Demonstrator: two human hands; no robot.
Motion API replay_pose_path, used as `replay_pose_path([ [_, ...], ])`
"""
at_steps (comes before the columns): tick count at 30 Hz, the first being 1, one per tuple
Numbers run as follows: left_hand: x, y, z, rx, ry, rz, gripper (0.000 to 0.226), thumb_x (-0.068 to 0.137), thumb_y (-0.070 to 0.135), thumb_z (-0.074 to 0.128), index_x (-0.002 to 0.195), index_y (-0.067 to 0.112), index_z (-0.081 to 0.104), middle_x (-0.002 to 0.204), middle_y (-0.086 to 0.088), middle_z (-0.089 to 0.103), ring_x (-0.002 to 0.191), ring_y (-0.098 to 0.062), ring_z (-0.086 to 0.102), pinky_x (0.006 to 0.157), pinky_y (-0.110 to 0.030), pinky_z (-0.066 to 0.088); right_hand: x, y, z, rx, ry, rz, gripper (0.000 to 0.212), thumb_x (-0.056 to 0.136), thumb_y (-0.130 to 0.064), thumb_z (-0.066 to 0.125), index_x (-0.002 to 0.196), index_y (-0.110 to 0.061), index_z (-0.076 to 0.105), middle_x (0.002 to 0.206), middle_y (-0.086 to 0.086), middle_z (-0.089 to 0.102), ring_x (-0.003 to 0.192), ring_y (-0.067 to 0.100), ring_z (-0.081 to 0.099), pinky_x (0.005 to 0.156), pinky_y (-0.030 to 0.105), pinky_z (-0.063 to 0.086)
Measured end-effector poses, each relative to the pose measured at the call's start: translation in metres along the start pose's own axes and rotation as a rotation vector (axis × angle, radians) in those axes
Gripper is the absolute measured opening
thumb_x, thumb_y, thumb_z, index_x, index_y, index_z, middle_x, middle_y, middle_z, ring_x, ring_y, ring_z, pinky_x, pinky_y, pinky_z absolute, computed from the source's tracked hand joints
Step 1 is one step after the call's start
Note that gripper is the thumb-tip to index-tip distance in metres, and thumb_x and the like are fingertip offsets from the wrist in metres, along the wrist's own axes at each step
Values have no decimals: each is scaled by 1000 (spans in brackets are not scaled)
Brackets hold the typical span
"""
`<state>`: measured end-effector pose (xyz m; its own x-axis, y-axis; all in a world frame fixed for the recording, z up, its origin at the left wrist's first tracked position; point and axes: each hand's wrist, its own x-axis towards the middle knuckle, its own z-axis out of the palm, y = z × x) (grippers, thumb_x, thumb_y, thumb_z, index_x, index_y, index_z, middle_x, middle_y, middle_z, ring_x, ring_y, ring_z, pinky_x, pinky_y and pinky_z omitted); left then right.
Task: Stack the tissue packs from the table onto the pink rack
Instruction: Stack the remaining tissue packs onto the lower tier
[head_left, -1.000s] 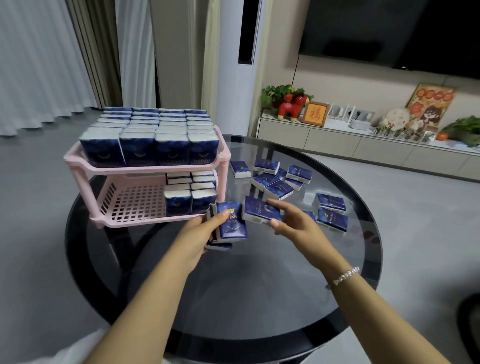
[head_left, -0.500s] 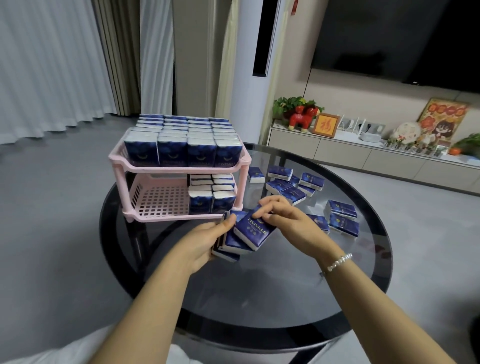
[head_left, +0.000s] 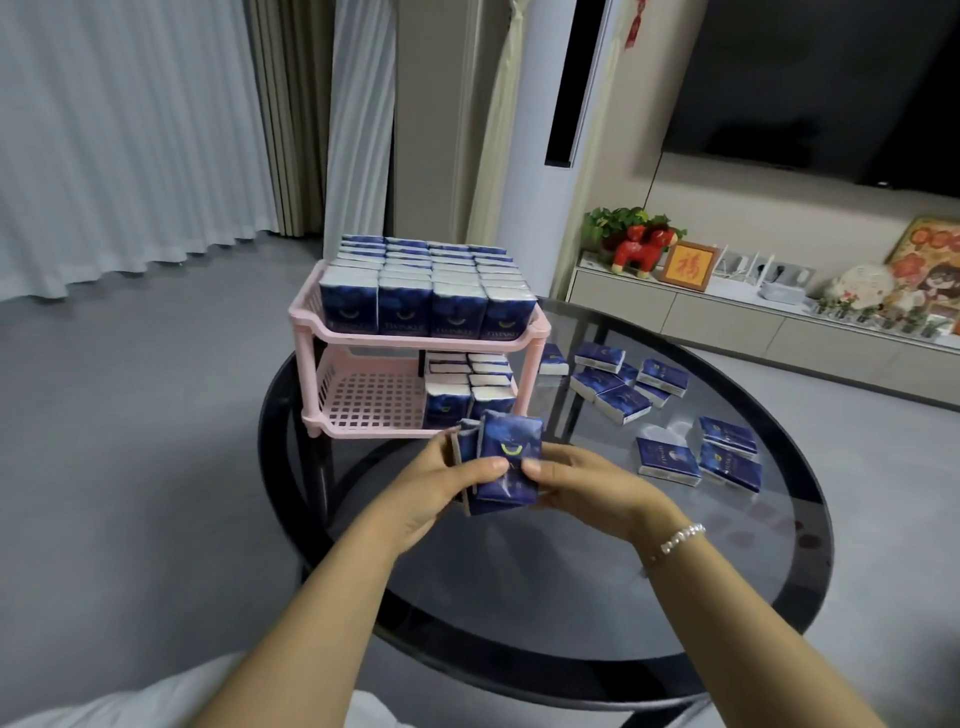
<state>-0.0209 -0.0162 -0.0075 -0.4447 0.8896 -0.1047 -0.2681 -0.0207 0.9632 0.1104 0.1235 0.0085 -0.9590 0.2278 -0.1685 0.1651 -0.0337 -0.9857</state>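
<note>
Gripping tissue packs (head_left: 508, 457) w/ both hands, left hand (head_left: 431, 486), right hand (head_left: 582, 483), near pink rack (head_left: 332, 332)

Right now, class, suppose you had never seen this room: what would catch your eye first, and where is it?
First, the pink rack at the glass table's far left, its top shelf packed with upright blue tissue packs. Next, in front of it, the left hand and right hand together grip a small bundle of packs. Loose packs lie scattered to the right.
</note>
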Motion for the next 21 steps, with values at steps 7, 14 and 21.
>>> replay_pose_path([
  [7,-13,-5,-28,684,-148,-92,114,80,27,74,149,30,-16,156,12,10,140,-6,20,109,-19,24,7,13,9,-264,-60,-8,83,76,8,69,133,-41,35,133,-10,51,119,12,55,97,29,48],
  [14,-25,-11,-29,885,-122,-148,120,83,41,67,139,22,-37,158,7,-17,145,-8,1,105,-15,12,5,16,10,-653,-68,40,105,70,-15,81,142,-48,13,121,-29,46,99,5,55,85,18,48],
  [21,-25,-13,-21,922,-124,-88,111,89,40,61,140,25,-36,157,10,-22,146,-8,0,112,-23,11,14,3,4,-736,-127,99,105,73,-18,78,147,-43,8,135,-16,47,96,10,61,86,28,51],
])
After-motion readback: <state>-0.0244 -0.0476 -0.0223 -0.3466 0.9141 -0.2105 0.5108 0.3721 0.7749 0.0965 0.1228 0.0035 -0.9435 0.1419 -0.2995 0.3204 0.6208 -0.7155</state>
